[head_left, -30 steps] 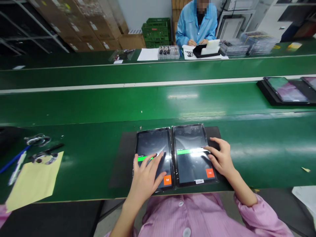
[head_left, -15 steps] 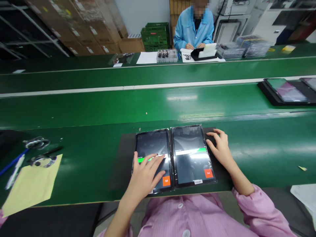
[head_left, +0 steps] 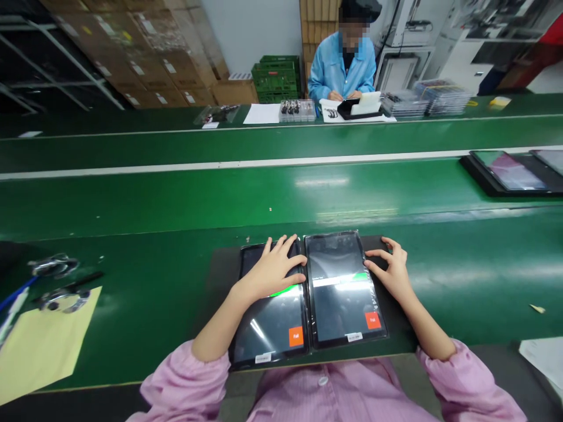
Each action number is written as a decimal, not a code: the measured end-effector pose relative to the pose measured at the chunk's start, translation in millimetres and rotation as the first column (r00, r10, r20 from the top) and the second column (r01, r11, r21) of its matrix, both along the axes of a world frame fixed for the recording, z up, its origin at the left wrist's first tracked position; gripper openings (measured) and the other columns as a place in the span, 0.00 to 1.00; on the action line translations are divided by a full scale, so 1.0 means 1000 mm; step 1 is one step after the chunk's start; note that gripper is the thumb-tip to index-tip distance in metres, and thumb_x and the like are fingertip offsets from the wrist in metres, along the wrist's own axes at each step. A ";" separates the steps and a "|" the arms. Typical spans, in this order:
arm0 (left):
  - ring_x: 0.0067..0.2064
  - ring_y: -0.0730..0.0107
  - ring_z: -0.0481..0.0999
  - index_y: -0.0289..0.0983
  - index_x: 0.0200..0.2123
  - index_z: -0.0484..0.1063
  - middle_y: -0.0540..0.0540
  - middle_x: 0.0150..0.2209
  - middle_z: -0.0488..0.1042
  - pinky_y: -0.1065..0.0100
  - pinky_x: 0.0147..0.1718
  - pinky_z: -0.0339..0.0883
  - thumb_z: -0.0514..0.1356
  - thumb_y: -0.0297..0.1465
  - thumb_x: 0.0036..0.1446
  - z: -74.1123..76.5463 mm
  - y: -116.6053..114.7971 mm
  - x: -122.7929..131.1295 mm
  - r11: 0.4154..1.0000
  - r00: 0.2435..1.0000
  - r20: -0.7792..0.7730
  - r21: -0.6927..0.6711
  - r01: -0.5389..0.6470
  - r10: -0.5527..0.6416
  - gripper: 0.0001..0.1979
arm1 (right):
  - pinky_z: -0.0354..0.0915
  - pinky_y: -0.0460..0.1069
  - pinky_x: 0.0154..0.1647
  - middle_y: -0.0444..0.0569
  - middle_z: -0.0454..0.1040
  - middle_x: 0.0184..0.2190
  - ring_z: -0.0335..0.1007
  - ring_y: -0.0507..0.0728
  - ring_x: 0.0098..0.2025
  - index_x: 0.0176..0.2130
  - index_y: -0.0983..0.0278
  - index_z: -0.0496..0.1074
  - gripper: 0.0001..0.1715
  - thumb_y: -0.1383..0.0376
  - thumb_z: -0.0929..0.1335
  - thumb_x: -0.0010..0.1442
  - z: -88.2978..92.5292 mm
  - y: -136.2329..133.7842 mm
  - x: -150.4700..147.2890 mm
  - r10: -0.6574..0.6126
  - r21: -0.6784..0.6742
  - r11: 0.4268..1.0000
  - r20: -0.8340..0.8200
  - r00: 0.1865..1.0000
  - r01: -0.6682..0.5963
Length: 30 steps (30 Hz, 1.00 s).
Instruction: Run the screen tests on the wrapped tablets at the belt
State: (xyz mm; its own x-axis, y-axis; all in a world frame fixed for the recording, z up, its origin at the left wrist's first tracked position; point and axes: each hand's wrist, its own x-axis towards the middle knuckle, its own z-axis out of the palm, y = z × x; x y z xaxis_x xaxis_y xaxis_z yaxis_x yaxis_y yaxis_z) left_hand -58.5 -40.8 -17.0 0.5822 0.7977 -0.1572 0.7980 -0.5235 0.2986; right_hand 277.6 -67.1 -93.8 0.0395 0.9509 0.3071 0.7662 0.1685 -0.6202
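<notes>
Two dark tablets lie side by side on a black mat (head_left: 222, 269) at the table's front edge. Across the upper part of the left tablet (head_left: 268, 328) rests my left hand (head_left: 275, 266), fingers spread and holding nothing. The right tablet (head_left: 338, 305) shows a green and white bar and an orange square marked "Fail"; a similar orange square shows on the left one. My right hand (head_left: 391, 269) is beside the right tablet's right edge, fingers apart, with fingertips at that edge.
At left lie a yellow sheet (head_left: 53, 340), pens and clear round parts (head_left: 65, 300). A black tray (head_left: 484, 179) with tablets is at the right. Across the green benches, a person in blue (head_left: 325, 70) sits behind papers and stacked clear trays (head_left: 442, 97).
My left hand has moved up the left tablet from its middle, uncovering the lower part. My right hand stays beside the right tablet. The view has shifted slightly.
</notes>
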 end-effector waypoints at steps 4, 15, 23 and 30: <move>0.67 0.45 0.59 0.47 0.45 0.77 0.41 0.64 0.63 0.28 0.63 0.44 0.46 0.45 0.69 0.003 -0.001 0.001 1.000 1.000 0.026 0.016 -0.014 0.014 0.21 | 0.56 0.67 0.59 0.56 0.61 0.58 0.57 0.71 0.58 0.40 0.56 0.81 0.22 0.44 0.67 0.63 0.000 0.000 0.001 0.007 0.000 1.000 0.025 1.000 -0.007; 0.60 0.55 0.69 0.45 0.46 0.75 0.43 0.61 0.64 0.25 0.63 0.28 0.39 0.43 0.71 0.002 0.002 -0.008 0.996 0.987 0.136 -0.053 -0.075 0.082 0.25 | 0.54 0.69 0.61 0.55 0.56 0.60 0.53 0.71 0.61 0.51 0.51 0.77 0.21 0.48 0.67 0.63 0.001 0.000 0.003 0.038 -0.050 0.998 0.059 0.998 -0.035; 0.59 0.56 0.71 0.44 0.44 0.76 0.42 0.60 0.67 0.27 0.64 0.26 0.41 0.40 0.70 0.008 0.003 0.002 0.996 0.990 0.117 -0.033 -0.082 0.085 0.23 | 0.53 0.69 0.62 0.55 0.57 0.60 0.53 0.71 0.62 0.50 0.52 0.79 0.23 0.46 0.67 0.63 0.005 0.004 0.008 0.083 -0.069 0.994 0.001 0.997 -0.083; 0.67 0.54 0.63 0.49 0.56 0.70 0.46 0.68 0.61 0.29 0.65 0.25 0.42 0.40 0.69 0.010 -0.002 -0.022 0.977 0.962 0.195 -0.126 -0.170 0.192 0.22 | 0.52 0.69 0.62 0.55 0.59 0.61 0.53 0.71 0.61 0.50 0.53 0.80 0.26 0.42 0.67 0.62 0.005 0.005 0.006 0.054 -0.086 0.995 -0.037 0.998 -0.057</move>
